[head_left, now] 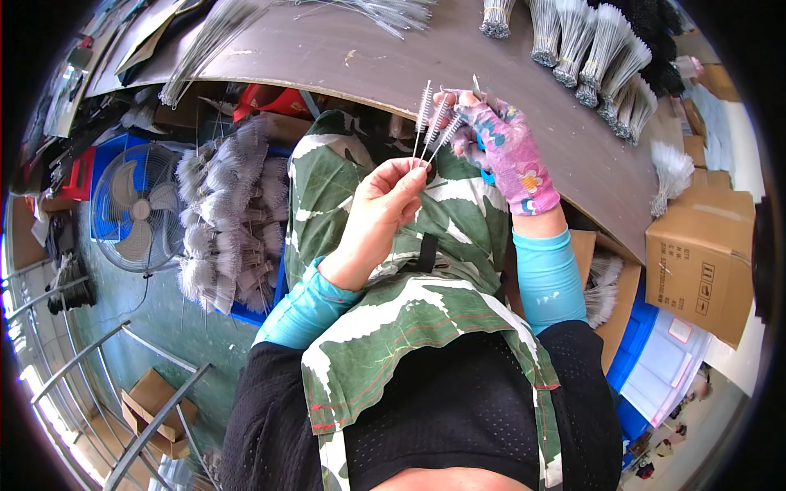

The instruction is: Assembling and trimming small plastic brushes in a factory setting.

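My bare left hand (383,203) is closed, its thumb and forefinger pinching the thin wire stems of a few small bristle brushes (424,108) over my lap. The brush heads fan out upward, toward the table edge. My right hand (517,155), in a pink patterned glove with bare fingertips, is closed just beside them. Its fingertips touch the brush heads. A small tool with a pointed metal tip (476,87) sticks up from that hand; blue parts show under the fingers, and the rest of it is hidden.
The brown table (491,57) curves in front of me, with bundles of white brushes (602,49) at its right and loose wire brushes (217,45) at its left. More brush bundles (233,213) pile up by a fan (139,204). Cardboard boxes (700,258) stand right.
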Demonstrator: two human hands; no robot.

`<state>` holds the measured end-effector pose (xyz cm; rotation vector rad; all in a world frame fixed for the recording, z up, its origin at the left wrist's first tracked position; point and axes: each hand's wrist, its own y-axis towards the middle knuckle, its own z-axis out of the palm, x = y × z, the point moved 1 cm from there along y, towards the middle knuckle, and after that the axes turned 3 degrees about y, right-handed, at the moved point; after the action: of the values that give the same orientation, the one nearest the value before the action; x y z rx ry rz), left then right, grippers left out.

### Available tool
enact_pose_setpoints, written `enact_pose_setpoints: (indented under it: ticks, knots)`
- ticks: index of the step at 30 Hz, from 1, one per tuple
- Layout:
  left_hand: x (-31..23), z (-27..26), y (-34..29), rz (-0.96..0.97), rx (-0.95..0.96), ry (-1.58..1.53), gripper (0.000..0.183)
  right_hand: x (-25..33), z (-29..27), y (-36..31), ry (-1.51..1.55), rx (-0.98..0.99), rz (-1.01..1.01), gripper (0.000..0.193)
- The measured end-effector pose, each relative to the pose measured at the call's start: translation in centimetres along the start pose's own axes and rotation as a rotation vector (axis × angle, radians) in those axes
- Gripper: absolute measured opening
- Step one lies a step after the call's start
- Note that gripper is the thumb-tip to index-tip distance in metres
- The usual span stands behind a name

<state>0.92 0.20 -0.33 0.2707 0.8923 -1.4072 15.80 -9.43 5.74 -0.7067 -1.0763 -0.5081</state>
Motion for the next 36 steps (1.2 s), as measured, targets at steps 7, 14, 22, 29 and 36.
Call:
enact_pose_setpoints:
  ticks: [7, 14, 22, 29, 36]
  knots:
    - [-1.0, -0.2, -0.1, 0.047, 0.0, -0.004, 0.015, -0.1, 1.0, -0.5, -0.013, -0.033, -0.017, 0.047]
    - [-1.4, -0.1, 0.0, 0.032, 0.038, -0.07, 0.018, -1.7, -2.0, -2.7, 0.154, 0.155, 0.262, 0.052]
    - [-1.1, -0.2, 0.2, 0.013, 0.079, -0.049, 0.018, -2.7, -1.0, -4.3, -0.029, 0.167, 0.363, 0.047]
    - [-1.2, -0.1, 0.2, 0.013, 0.157, -0.03, 0.017, -2.5, -0.5, -4.5, -0.014, 0.184, 0.356, 0.042]
    - [-1.5, -0.2, 0.1, 0.001, 0.188, 0.009, 0.014, -3.0, -1.1, -4.7, 0.103, 0.256, 0.357, 0.044]
